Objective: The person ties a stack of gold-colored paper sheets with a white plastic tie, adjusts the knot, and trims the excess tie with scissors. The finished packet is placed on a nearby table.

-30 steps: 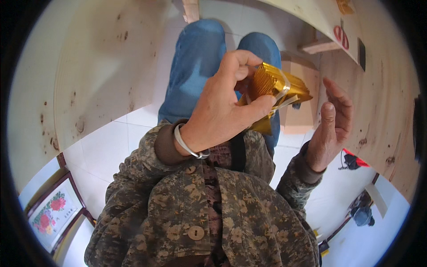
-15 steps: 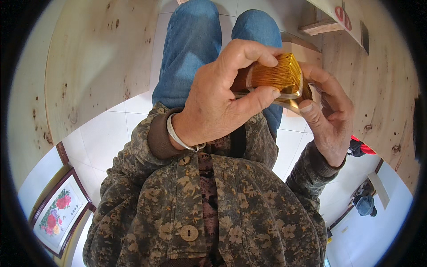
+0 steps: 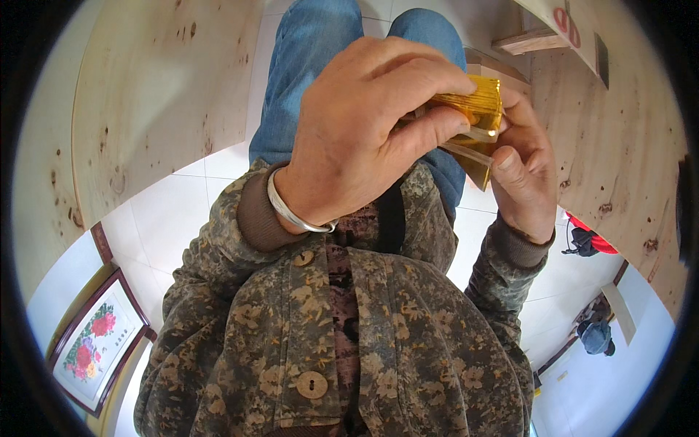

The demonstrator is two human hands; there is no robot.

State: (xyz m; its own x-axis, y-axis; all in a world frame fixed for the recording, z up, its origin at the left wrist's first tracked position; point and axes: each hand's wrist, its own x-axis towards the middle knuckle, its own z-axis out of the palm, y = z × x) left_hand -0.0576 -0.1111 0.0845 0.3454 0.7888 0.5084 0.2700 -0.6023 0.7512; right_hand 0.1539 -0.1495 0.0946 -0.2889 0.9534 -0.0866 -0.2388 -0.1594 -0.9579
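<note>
A stack of shiny gold foil pieces, its edges finely ridged, sits between the thumb and fingers of my left hand. Much of it is covered by that hand. Just under the stack a gold flap with a clear, plastic-looking edge points downward. My right hand closes on the right end, its thumb against the clear edge and its fingers behind the gold. Whether the flap and the stack are joined I cannot tell. A silver bracelet circles my left wrist.
Pale wooden boards rise at the left, and another wooden surface stands at the right. Behind my hands are my knees in jeans and a cardboard box. A framed flower picture is at the lower left.
My left hand has moved slightly right and turned, covering more of the stack. The right hand has shifted left. Below the stack, the clear-edged gold flap now stands farther apart from it.
</note>
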